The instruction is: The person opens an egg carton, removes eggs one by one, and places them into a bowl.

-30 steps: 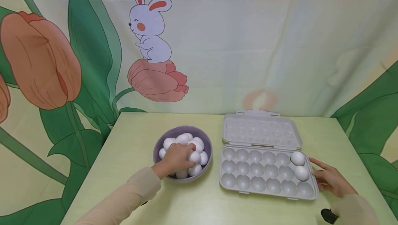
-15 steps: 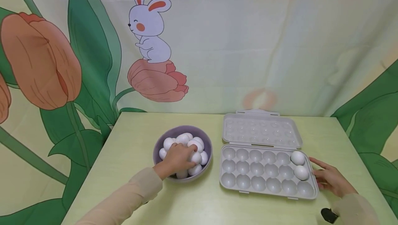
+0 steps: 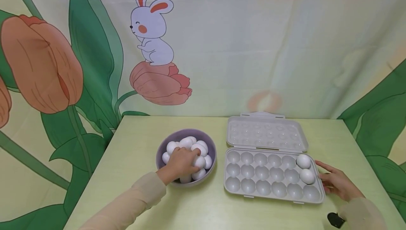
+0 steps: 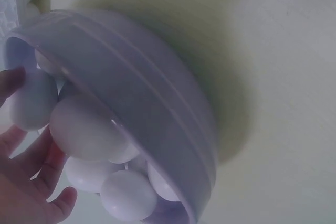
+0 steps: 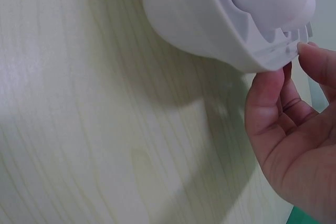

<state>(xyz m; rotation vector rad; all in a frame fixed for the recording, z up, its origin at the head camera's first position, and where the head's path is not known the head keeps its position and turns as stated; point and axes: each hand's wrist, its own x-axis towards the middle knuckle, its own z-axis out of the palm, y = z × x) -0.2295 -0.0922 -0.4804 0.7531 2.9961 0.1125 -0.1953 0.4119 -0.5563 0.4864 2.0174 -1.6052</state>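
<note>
My left hand (image 3: 181, 162) reaches into a round purple bowl (image 3: 160, 164) heaped with several white eggs. Its thumb and fingers grip one egg (image 3: 199, 162), which still sits among the others; the left wrist view shows the thumb on this egg (image 4: 34, 100) and fingers beneath. To the right lies a grey plastic egg tray (image 3: 269, 164), its lid (image 3: 266, 133) folded back. Two eggs fill the far and middle cups of its rightmost column, the middle egg (image 3: 307, 176) being nearer me. At the tray's right end my right hand (image 3: 339, 184) pinches the rim (image 5: 257, 59) between thumb and fingers.
Everything stands on a pale yellow-green table (image 3: 209, 209) with faint wood grain. Behind it hangs a printed cloth (image 3: 222, 46) with tulips and a rabbit. A strip of table separates the bowl from the tray.
</note>
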